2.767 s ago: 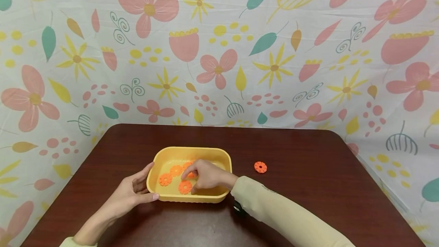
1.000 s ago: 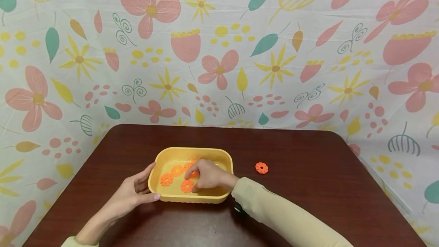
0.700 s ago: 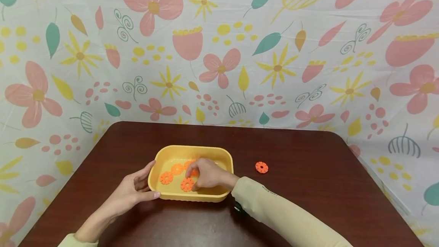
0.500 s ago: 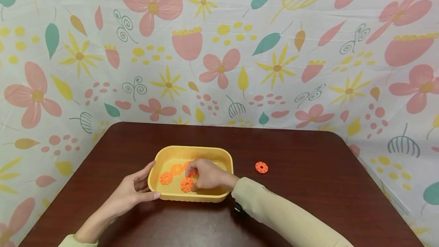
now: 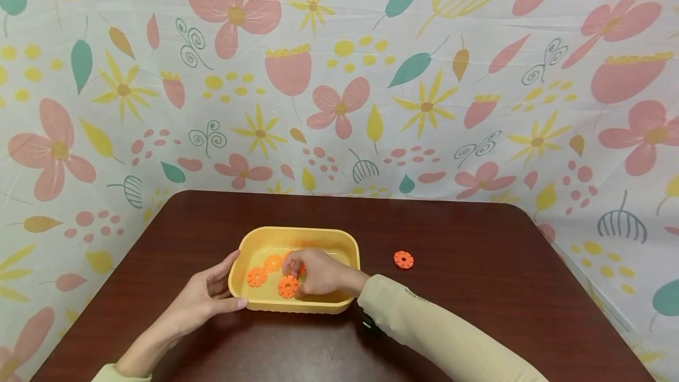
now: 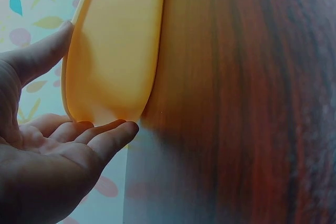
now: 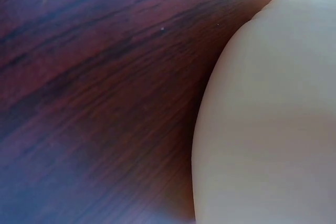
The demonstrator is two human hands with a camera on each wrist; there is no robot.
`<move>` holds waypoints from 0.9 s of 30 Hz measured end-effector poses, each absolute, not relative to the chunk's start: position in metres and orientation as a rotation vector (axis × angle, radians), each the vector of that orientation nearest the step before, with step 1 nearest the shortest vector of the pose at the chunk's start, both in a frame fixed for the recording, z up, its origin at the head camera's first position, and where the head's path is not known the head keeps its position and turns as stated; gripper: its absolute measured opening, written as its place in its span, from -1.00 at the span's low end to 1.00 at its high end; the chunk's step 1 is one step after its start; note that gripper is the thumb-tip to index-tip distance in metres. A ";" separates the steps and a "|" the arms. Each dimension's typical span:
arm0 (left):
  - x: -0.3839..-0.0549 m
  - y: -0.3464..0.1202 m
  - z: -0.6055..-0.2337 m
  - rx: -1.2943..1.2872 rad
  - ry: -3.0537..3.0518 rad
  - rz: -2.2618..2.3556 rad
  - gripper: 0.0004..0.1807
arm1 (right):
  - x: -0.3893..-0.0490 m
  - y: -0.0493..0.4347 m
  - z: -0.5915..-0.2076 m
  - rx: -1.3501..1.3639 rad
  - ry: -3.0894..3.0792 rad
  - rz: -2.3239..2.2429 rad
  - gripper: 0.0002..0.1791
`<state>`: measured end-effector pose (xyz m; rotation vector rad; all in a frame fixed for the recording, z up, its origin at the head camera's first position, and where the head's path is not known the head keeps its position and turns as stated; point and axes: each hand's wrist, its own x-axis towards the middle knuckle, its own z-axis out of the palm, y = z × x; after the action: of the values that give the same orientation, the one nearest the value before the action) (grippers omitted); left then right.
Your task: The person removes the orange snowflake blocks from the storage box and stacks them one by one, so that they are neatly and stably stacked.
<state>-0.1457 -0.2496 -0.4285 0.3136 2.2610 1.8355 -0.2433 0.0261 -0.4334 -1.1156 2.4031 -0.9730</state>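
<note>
A yellow plastic tray (image 5: 297,306) sits on the table with several orange notched discs inside. My left hand (image 5: 198,299) holds the tray's left end, thumb (image 6: 44,51) and fingers (image 6: 113,140) at opposite sides of that end. Inside the tray, my right hand (image 5: 320,273) pinches an orange notched disc (image 5: 287,286) between thumb and fingers, its face toward the camera. Another orange disc (image 5: 257,277) lies at the tray's left, with one more disc (image 5: 273,263) behind it. Further discs are partly hidden by the right hand. The right wrist view shows mostly sleeve (image 7: 268,114).
One loose orange disc (image 5: 404,260) lies on the dark wooden table (image 5: 467,287), right of the tray. A flower-printed cloth (image 5: 339,75) hangs behind the table. A small black object (image 5: 368,322) shows under the right sleeve's cuff.
The right hand has shifted slightly left inside the tray, and the pinched disc has moved a little with it. The left hand and the tray stay in place.
</note>
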 end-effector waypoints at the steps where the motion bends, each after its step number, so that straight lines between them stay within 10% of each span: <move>1: -0.146 -0.249 -0.428 0.313 2.261 1.836 0.11 | -0.243 0.026 -0.433 -1.119 2.403 -0.968 -0.54; 27: -0.145 -0.249 -0.429 0.298 2.260 1.839 0.10 | -0.249 0.032 -0.427 -1.104 2.412 -1.043 -0.64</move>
<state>-0.1452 -0.2495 -0.4292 0.2982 2.2602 1.8393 -0.2487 0.0321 -0.4271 -1.1039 2.4115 -1.0434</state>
